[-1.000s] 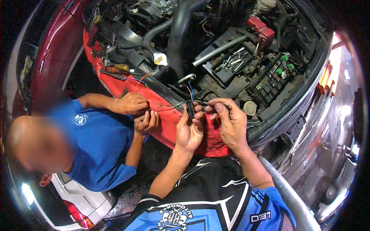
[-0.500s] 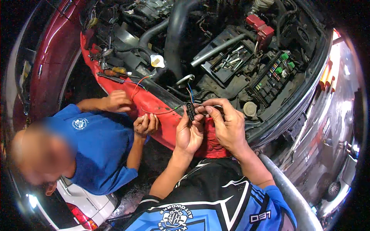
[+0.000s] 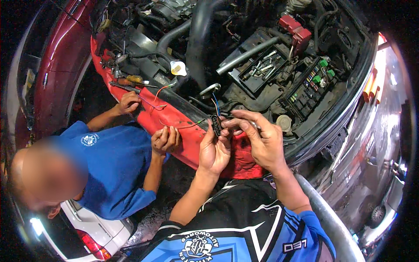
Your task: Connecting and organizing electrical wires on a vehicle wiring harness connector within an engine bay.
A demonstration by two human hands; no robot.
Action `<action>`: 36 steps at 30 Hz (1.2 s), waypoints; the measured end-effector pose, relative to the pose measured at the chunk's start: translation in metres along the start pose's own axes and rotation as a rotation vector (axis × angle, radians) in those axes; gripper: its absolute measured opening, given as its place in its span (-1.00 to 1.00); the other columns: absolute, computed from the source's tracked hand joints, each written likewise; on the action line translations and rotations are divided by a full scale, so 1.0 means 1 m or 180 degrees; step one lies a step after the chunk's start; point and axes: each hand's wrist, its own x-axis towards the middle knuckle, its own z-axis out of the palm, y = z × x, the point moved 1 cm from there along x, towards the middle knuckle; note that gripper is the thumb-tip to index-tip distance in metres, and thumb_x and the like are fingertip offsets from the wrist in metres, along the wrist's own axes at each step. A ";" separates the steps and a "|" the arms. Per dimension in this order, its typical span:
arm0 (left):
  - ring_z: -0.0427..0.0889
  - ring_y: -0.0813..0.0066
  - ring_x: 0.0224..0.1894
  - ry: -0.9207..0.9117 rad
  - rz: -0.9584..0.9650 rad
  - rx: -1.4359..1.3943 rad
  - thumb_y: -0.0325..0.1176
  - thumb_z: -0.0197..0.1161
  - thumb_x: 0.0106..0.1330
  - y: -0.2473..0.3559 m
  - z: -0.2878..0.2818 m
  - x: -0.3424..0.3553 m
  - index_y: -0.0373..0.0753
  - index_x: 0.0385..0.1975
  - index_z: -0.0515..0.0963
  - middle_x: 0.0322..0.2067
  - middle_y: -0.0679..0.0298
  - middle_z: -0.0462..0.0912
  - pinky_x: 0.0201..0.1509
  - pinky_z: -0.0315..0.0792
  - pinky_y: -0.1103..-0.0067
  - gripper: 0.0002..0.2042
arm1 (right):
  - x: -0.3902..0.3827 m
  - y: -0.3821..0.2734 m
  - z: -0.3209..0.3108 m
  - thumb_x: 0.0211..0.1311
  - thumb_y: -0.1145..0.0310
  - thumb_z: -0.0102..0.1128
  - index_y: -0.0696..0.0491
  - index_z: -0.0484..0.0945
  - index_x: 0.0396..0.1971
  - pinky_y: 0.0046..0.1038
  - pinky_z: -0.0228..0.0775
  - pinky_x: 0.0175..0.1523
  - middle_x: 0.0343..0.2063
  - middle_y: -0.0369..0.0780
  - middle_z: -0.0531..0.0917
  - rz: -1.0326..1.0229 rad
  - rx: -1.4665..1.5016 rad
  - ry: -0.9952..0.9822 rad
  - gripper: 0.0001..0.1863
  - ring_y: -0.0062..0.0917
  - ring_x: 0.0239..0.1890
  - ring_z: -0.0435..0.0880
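Observation:
A black multi-pin electrical connector [image 3: 215,125] is pinched upright between the thumb and fingers of my left hand [image 3: 214,150]. Blue and pale wires [image 3: 217,106] run up from its top end. Close against the connector's right side, my right hand [image 3: 264,142] has its fingers closed; a small greyish thing shows between them, too little of it to name. To my left, a co-worker's hand [image 3: 165,139] pinches a thin red wire [image 3: 185,127]. The co-worker's other hand [image 3: 129,102] is by the tools on the red cover.
A red cover [image 3: 183,146] drapes the car's front edge. On it lie screwdrivers [image 3: 131,80] and loose wires. Beyond are a black tray [image 3: 252,89] of small metal parts, an uncovered fuse box [image 3: 307,89], a white cap [image 3: 178,68] and thick hoses. The co-worker stands close at left.
My right hand has shifted slightly right, its fingers drawn back a little from the connector. The co-worker's farther hand has moved up toward the tools. My left hand stays put.

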 end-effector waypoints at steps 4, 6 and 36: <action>0.69 0.39 -0.12 -0.0058 0.0014 0.0098 -0.15 -0.02 0.67 -0.003 0.005 0.000 -0.38 0.16 0.45 -0.07 0.15 0.58 -0.02 0.77 0.63 -0.62 | 0.006 0.003 -0.001 0.53 0.47 0.17 0.17 0.69 0.10 -0.54 0.61 -0.08 -0.14 -0.16 0.80 -0.0648 -0.0805 0.0210 -0.74 -0.55 -0.14 0.77; 0.68 0.40 -0.13 -0.0063 0.0058 0.0145 -0.15 -0.01 0.67 -0.004 0.005 0.000 -0.38 0.16 0.45 -0.08 0.17 0.57 -0.02 0.76 0.64 -0.62 | 0.007 0.004 0.001 0.52 0.48 0.18 0.15 0.71 0.08 -0.54 0.61 -0.10 -0.16 -0.17 0.79 -0.1067 -0.1118 0.0333 -0.75 -0.56 -0.17 0.77; 0.70 0.43 -0.07 0.0641 0.0453 0.0918 -0.19 0.05 0.66 -0.005 -0.010 0.001 -0.33 0.17 0.50 -0.03 0.17 0.70 0.06 0.65 0.57 -0.66 | 0.001 0.001 0.024 0.40 0.50 0.28 0.21 0.69 -0.13 -0.34 0.58 -0.07 -0.22 -0.07 0.73 -0.1130 -0.1252 0.0376 -0.86 -0.26 -0.19 0.74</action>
